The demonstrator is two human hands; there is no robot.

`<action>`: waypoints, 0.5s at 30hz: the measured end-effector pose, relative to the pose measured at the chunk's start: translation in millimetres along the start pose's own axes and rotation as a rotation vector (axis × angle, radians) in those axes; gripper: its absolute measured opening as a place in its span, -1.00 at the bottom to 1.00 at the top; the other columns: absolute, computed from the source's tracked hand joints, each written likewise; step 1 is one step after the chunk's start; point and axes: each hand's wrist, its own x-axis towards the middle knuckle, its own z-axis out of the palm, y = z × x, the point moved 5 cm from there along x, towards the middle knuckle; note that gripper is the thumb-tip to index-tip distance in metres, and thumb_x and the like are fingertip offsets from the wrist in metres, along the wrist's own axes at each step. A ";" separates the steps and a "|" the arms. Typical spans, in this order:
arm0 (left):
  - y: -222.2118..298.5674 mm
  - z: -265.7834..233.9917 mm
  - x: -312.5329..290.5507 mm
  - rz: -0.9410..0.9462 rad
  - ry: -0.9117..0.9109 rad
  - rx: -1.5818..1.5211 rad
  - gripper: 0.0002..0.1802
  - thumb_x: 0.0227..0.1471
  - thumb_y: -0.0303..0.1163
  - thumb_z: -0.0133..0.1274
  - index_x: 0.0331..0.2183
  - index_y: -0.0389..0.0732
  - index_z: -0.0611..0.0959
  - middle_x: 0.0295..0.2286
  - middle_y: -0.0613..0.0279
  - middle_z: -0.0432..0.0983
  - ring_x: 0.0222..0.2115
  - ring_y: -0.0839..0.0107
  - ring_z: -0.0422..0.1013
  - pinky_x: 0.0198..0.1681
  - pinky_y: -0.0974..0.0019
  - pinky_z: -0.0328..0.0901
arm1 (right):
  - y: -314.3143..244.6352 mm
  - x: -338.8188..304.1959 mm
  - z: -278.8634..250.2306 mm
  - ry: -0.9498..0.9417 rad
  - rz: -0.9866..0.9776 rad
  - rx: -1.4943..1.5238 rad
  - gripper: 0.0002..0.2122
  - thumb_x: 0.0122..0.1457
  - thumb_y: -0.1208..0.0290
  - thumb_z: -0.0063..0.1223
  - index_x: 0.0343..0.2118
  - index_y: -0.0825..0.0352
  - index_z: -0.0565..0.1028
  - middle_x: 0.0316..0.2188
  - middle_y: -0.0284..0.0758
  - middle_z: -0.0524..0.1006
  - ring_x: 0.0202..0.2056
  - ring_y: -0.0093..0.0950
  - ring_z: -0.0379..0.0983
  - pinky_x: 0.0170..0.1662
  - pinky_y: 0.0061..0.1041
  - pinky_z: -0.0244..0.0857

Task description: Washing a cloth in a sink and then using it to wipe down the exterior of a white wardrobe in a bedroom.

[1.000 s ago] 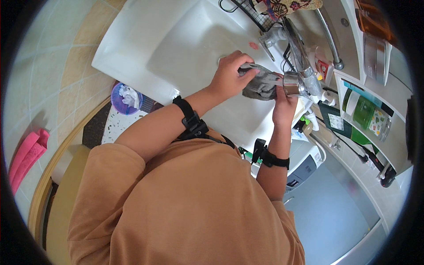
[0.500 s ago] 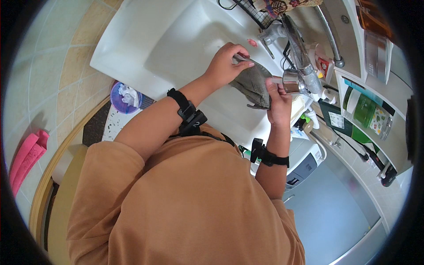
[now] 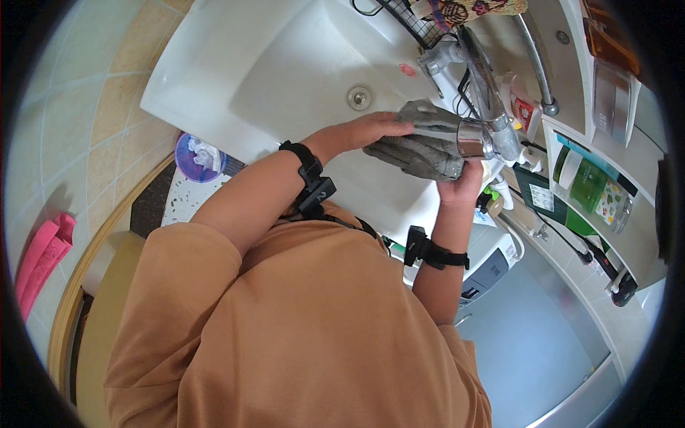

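Observation:
A wet-looking grey cloth (image 3: 421, 151) is bunched in folds over the white sink (image 3: 285, 85), right beside the chrome tap head (image 3: 475, 137). My left hand (image 3: 374, 130) grips its left side, the fingers reaching onto the top folds. From below, at the cloth's right end, my right hand (image 3: 462, 185) holds it up; those fingers are hidden under the fabric. Whether water runs from the tap cannot be made out. Beyond my left hand, the metal drain (image 3: 359, 98) shows in the basin.
A black wire rack (image 3: 417, 25) stands at the far rim. On the right, a white shelf (image 3: 606, 221) carries green containers (image 3: 589, 178). A small purple bin (image 3: 194, 158) sits left of the sink. A washing machine (image 3: 492, 260) is below on the right.
The cloth has gone from spread between my hands to bunched up by the tap. My left hand has moved nearer to me, uncovering the drain; my right fingers have gone beneath the cloth.

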 end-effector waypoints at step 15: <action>28.7 12.5 -10.1 0.251 -0.004 0.198 -0.76 0.03 -0.33 0.07 -0.26 -0.23 0.52 -0.42 0.43 0.39 -0.36 0.66 0.26 -0.30 0.52 0.20 | 34.5 3.7 -16.4 0.031 -0.249 -0.845 -0.64 0.18 0.39 -0.02 0.02 0.36 0.32 -0.10 -0.29 0.42 -0.08 -0.51 0.31 0.01 -0.58 0.14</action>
